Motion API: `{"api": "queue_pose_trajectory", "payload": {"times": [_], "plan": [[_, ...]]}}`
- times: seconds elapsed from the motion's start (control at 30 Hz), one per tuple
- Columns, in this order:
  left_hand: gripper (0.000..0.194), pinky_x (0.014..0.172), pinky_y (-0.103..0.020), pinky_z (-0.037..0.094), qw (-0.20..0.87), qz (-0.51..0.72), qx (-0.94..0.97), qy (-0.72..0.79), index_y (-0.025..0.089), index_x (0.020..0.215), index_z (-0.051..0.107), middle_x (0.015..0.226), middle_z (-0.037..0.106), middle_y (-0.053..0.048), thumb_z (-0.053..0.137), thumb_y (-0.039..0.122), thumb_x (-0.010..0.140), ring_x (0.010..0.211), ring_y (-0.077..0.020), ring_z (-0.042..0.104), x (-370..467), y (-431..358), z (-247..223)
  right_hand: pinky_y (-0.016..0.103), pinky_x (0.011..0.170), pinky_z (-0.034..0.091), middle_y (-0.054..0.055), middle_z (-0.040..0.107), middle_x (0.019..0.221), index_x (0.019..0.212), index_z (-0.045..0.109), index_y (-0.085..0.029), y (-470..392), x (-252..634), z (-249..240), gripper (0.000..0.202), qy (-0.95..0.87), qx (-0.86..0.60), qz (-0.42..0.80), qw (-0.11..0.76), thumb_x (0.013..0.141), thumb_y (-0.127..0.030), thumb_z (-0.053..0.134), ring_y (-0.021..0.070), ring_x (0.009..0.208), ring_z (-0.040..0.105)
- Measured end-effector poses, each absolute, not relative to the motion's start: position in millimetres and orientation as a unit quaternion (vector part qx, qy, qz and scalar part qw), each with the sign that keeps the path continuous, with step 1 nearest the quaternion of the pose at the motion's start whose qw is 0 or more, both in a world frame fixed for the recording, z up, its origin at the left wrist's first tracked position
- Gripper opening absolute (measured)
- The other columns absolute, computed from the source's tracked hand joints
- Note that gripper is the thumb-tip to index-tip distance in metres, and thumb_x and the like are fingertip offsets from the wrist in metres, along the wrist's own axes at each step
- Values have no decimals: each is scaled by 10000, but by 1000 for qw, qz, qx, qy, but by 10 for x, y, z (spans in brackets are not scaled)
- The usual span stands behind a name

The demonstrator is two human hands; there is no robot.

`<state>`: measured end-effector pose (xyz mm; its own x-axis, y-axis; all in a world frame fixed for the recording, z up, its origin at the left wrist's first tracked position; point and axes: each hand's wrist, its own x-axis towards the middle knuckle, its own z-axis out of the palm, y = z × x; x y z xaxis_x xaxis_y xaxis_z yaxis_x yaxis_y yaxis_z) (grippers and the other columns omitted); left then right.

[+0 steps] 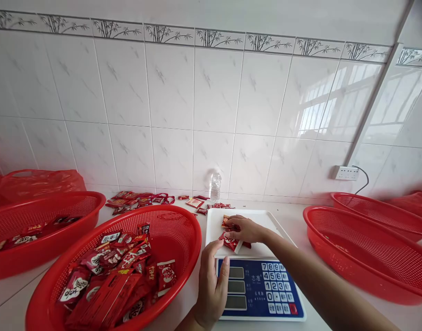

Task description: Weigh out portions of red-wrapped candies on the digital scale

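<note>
My right hand (247, 230) is over the white weighing pan (262, 218) of a digital scale, its fingers curled down onto small red snack packets (229, 241). Part of these packets is hidden under the fingers. My left hand (212, 282) is held upright at the scale's near left side, thumb apart from the stretched fingers, with nothing in it. It partly covers the edge of the blue keypad panel (257, 285). To its left stands a red perforated basket (193, 230) with many red snack packets (124, 257) heaped in it.
Another red basket (93, 200) with some packets stands far left, before a red plastic bag (41, 184). Loose packets (136, 200) and a clear bottle (215, 187) lie and stand along the tiled wall. Two red baskets (366, 257) are at right, below a power socket (346, 173).
</note>
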<state>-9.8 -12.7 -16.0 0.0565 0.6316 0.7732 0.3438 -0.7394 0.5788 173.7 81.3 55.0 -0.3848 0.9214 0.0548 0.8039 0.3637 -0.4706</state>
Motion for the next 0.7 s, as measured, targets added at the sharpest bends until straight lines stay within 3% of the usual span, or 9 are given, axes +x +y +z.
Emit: {"api": "queue_pose_trajectory", "payload": {"times": [0.07, 0.17, 0.37, 0.57, 0.7], "plan": [[367, 1016, -391, 416, 122, 597, 716, 340, 239, 1302, 409, 1279, 514, -99, 453, 177, 942, 1205, -217, 487, -96, -133, -152, 390, 994, 406, 46, 593, 1280, 1221, 609, -289, 792, 1794, 575, 568, -805, -530, 198, 178, 780, -646, 567, 261, 1173, 536], [356, 1014, -387, 418, 128, 598, 715, 339, 240, 1294, 416, 1270, 521, -96, 449, 182, 945, 1199, -216, 493, -96, -135, -151, 328, 921, 465, 42, 589, 1293, 1294, 541, -281, 773, 1981, 594, 513, -778, -555, 200, 216, 871, -565, 484, 210, 1093, 597], [332, 1007, -390, 424, 143, 597, 711, 344, 240, 1277, 435, 1259, 533, -94, 442, 200, 948, 1192, -219, 501, -103, -122, -160, 400, 933, 446, 97, 608, 1268, 1260, 577, -217, 746, 2371, 490, 440, -734, -623, 163, 214, 863, -400, 531, 262, 1086, 599], [312, 992, -395, 434, 153, 597, 715, 329, 237, 1255, 455, 1232, 549, -96, 446, 206, 945, 1174, -226, 516, -97, -144, -121, 342, 912, 445, 51, 660, 1187, 1167, 633, -245, 674, 2365, 377, 349, -743, -623, 151, 192, 831, -227, 540, 237, 1092, 598], [299, 996, -393, 426, 159, 597, 714, 329, 241, 1248, 453, 1221, 547, -90, 440, 207, 951, 1167, -219, 516, -95, -143, -112, 288, 807, 478, 43, 691, 1102, 1150, 625, -255, 591, 2277, 442, 309, -745, -621, 162, 184, 865, -293, 513, 201, 974, 646]]}}
